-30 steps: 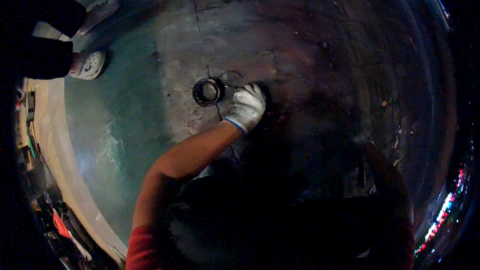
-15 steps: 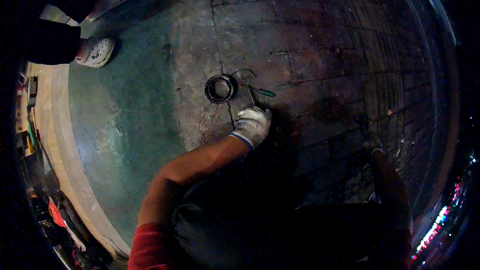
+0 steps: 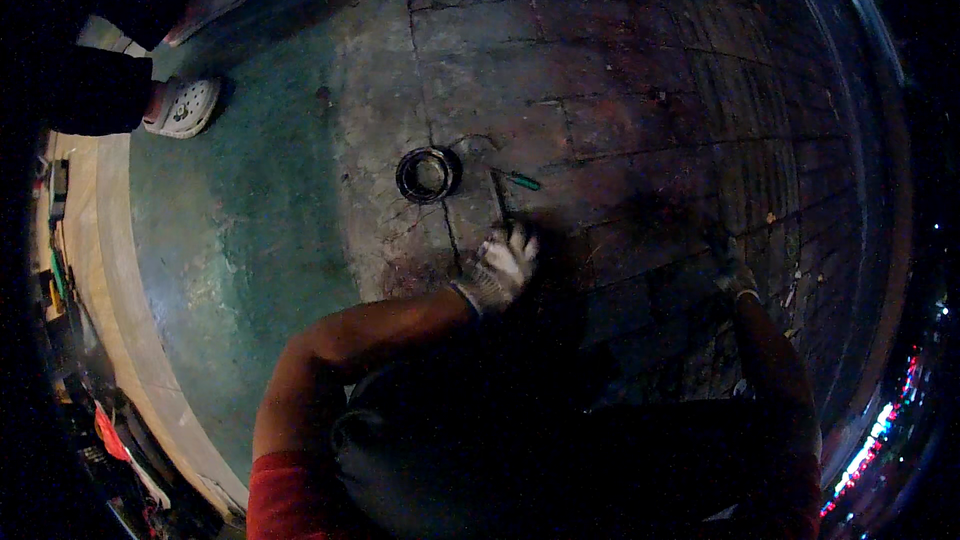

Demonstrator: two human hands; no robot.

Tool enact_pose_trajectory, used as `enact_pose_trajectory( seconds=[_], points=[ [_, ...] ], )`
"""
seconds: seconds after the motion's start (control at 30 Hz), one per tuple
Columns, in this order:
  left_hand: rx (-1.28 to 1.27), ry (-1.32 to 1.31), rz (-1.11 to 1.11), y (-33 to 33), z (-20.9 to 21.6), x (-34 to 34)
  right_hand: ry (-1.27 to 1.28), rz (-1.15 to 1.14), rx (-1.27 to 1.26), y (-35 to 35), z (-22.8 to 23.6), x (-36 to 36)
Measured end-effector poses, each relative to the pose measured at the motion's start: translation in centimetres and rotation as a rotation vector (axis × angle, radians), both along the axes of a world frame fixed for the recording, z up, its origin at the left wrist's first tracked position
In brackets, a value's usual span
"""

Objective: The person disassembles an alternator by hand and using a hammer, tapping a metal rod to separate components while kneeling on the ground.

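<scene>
1 slim grey tool (image 3: 499, 197) points forward, tilted slightly leftward, just beside 1 green-handled tool (image 3: 524, 181).

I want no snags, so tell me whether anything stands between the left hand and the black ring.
Nothing visible stands between the left hand and the black ring; only cracked floor shows there. The dark rod is right of that path.

This looks like a roughly paved work area, perhaps a yard or street front at night; whether it has a roof cannot be told. Worn, cracked paving blocks (image 3: 620, 130) run beside a scuffed green strip of floor (image 3: 230, 210) and a pale border (image 3: 115, 210), with blurred clutter (image 3: 110, 435) beyond. Bright coloured lights (image 3: 880, 430) glow in the darkness at right. A green-handled tool (image 3: 524, 181) and dark ring (image 3: 404, 178) on the ground suggest manual work.
</scene>
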State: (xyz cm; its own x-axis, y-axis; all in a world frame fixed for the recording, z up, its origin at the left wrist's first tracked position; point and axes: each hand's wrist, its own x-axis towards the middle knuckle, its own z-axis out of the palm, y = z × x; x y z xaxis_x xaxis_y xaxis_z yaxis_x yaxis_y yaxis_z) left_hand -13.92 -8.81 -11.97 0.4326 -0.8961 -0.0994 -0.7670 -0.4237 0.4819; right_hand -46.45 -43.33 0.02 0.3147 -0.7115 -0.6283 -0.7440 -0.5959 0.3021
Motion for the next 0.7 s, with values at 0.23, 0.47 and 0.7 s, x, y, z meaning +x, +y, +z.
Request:
enact_pose_trajectory(
  seconds=[0.23,0.47,0.7],
  points=[
    [0.283,-0.665,-0.810,-0.5,0.8,3.7,-0.014,0.014,0.008,0.1,-0.3,0.0],
    [-0.099,-0.937,-0.483,-1.4,6.0,3.9,-0.004,0.007,-0.005,-0.4,-0.6,-1.2],
    [-0.416,-0.058,-0.037,-1.1,14.5,8.4,-0.005,0.014,-0.021,0.0,-0.2,-0.9]
  ],
)
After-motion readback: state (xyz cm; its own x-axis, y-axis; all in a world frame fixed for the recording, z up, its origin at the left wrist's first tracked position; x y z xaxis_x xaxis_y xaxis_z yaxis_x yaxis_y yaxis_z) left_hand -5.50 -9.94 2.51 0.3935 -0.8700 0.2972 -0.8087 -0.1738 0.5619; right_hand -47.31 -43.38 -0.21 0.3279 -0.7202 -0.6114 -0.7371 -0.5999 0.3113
